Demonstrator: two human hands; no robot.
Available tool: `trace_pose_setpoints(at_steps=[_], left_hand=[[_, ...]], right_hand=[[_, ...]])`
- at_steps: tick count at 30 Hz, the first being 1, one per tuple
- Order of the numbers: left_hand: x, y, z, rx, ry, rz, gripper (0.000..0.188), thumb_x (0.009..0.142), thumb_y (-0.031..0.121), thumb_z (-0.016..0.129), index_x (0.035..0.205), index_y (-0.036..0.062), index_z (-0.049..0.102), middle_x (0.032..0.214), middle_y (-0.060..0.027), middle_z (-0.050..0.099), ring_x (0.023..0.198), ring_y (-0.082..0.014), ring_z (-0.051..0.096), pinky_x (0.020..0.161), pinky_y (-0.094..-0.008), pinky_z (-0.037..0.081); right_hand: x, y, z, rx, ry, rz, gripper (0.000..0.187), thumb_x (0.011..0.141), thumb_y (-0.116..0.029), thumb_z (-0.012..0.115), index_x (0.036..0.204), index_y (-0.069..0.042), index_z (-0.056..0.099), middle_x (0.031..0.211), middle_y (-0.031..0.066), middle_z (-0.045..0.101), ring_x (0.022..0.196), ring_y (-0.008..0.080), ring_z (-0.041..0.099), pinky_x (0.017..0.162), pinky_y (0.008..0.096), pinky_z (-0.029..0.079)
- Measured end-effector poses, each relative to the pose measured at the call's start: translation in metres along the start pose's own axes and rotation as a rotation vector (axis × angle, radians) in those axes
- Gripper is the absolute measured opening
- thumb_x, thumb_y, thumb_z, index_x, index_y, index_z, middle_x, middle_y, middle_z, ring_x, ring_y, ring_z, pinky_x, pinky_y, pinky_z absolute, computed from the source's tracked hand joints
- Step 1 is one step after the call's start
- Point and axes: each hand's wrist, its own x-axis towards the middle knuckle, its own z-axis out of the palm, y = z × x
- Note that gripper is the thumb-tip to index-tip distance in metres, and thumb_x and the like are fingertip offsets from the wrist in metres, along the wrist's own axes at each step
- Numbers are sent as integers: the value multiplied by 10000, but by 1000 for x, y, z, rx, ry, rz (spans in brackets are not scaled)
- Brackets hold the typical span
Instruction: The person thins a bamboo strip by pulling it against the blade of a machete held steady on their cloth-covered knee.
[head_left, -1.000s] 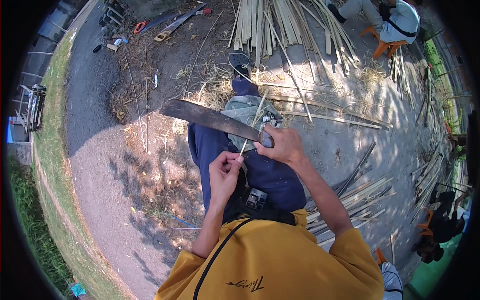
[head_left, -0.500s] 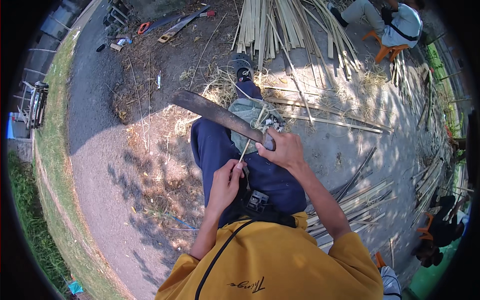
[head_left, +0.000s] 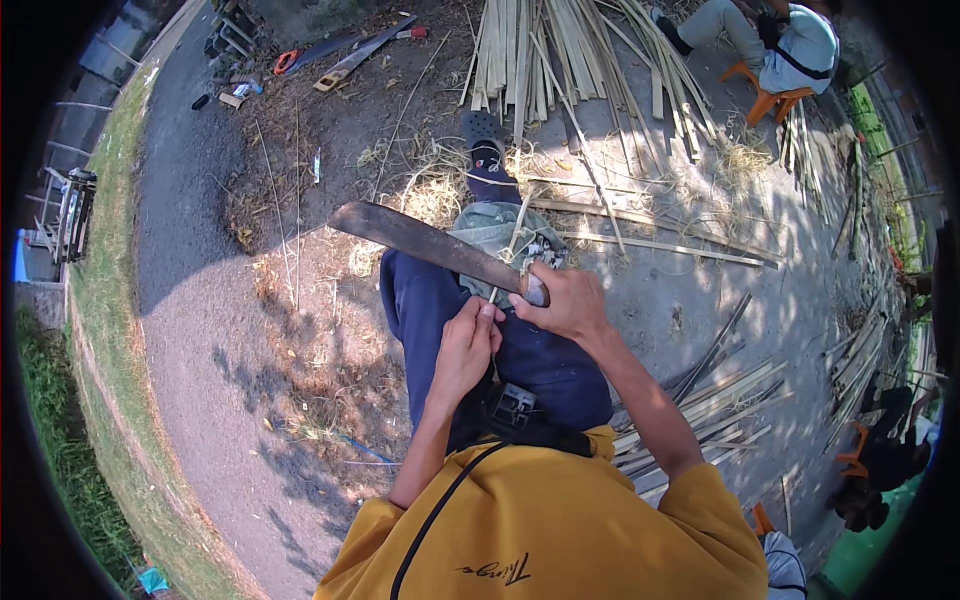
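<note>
My right hand (head_left: 568, 300) is closed around the wooden handle of a machete (head_left: 430, 240), whose broad dark blade points to the upper left over my thigh. My left hand (head_left: 466, 345) pinches a thin pale strip, likely bamboo (head_left: 515, 232), which passes under the blade near the handle and runs on toward my foot. A greyish-green cloth (head_left: 488, 225) lies over my leg beneath the strip. Where the blade meets the strip is partly hidden by my fingers.
Long split strips (head_left: 540, 60) lie piled ahead, with another pile (head_left: 710, 410) at right. Hand saws (head_left: 365, 52) rest on the ground at the far left. Curly shavings (head_left: 435, 195) surround my foot. A person sits on an orange stool (head_left: 765, 98) at the far right.
My left hand has slid up along the strip, closer to the blade. The machete has shifted slightly left and down, still in my right hand.
</note>
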Motion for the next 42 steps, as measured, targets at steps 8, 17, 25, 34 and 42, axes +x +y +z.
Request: trace_pose_setpoints(at_steps=[8, 17, 25, 34, 42], left_hand=[[-28, 9, 0, -252, 156, -129, 122, 1023, 67, 704, 1071, -28, 645, 814, -37, 668, 658, -66, 616, 520, -243, 549], [-27, 1, -6, -353, 196, -171, 84, 1011, 50, 719, 1022, -18, 671, 776, -21, 659, 630, -43, 591, 477, -208, 464], [17, -2, 13, -317, 237, -40, 72, 1007, 24, 709, 994, -46, 696, 852, -40, 710, 657, -31, 605, 565, -206, 459], [24, -3, 17, -297, 299, 37, 86, 952, -8, 742, 977, -73, 692, 865, -65, 735, 728, -38, 636, 601, -231, 483], [26, 1, 19, -232, 326, 62, 98, 919, -32, 742, 970, -84, 677, 863, -66, 732, 735, -49, 631, 623, -247, 504]], right_hand=[[-1, -3, -3, -29, 15, 46, 513, 817, -611, 742, 948, -116, 713, 595, 154, 652, 588, 388, 696, 577, 504, 552], [0, 2, 4, 13, 76, 27, 515, 827, -614, 731, 925, -109, 702, 572, 153, 633, 577, 405, 683, 567, 516, 539], [-1, 1, -1, 8, 12, -12, 515, 818, -585, 751, 979, -98, 704, 567, 163, 585, 579, 407, 656, 570, 510, 500], [1, 2, -3, -25, -10, -8, 544, 804, -610, 747, 971, -95, 698, 568, 173, 586, 571, 413, 646, 564, 515, 497], [2, 6, -2, -12, -14, -49, 517, 791, -578, 762, 978, -99, 701, 582, 168, 604, 586, 407, 660, 571, 513, 508]])
